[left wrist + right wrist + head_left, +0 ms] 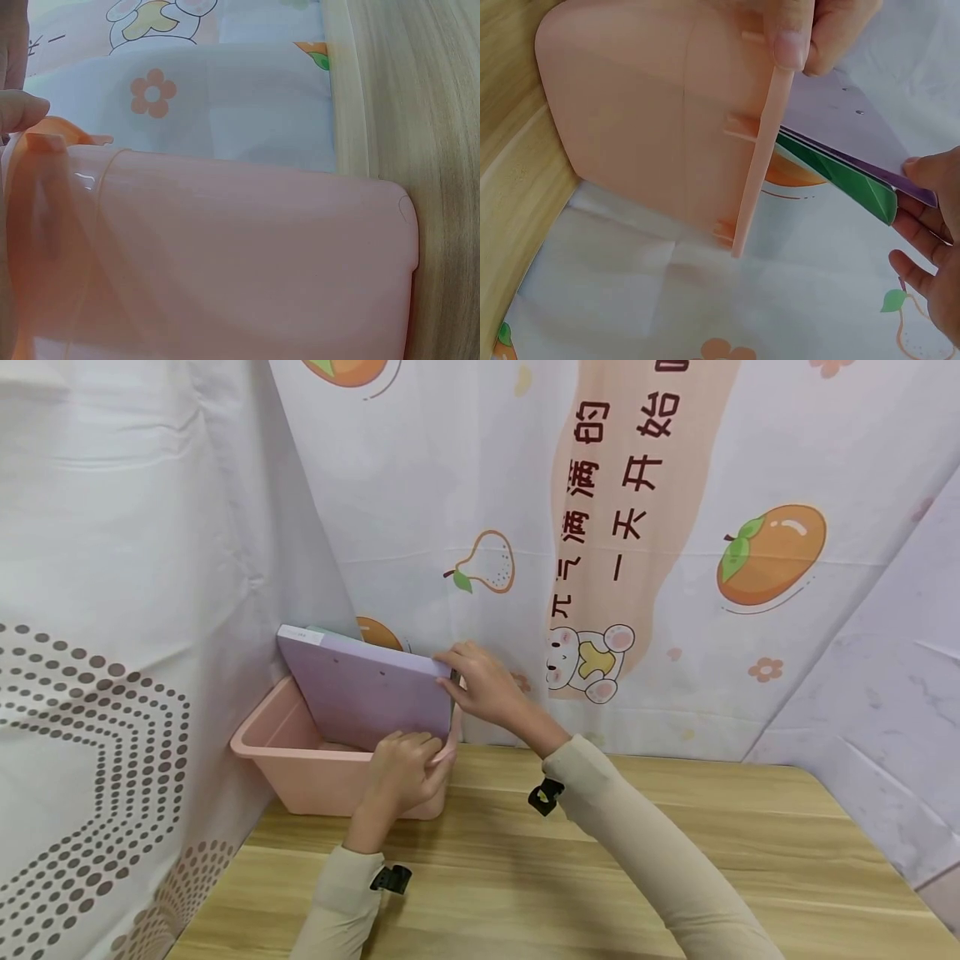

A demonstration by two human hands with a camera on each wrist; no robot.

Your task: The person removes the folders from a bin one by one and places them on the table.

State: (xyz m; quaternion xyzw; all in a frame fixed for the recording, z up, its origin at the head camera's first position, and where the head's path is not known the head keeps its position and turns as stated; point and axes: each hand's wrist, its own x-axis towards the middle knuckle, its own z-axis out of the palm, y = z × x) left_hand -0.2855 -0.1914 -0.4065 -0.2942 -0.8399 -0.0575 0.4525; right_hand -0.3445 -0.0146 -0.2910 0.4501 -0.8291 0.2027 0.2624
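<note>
A pink plastic bin (322, 781) stands at the left end of the table. My left hand (401, 768) grips its near right rim; in the right wrist view that hand's thumb (787, 45) lies over the rim. Tilted inside the bin is a purple file folder (360, 689) with a white label on its upper left corner. My right hand (483, 685) pinches the folder's upper right corner between thumb and fingers. A green folder (855, 184) lies against the back of the purple one, and the right fingers reach it too. The lower ends of both folders are hidden by the bin.
The wood-grain table (600, 852) extends to the right of the bin. A printed cloth (435, 485) with fruit and lettering hangs behind it, and a white dotted cloth (112, 568) hangs close on the bin's left side.
</note>
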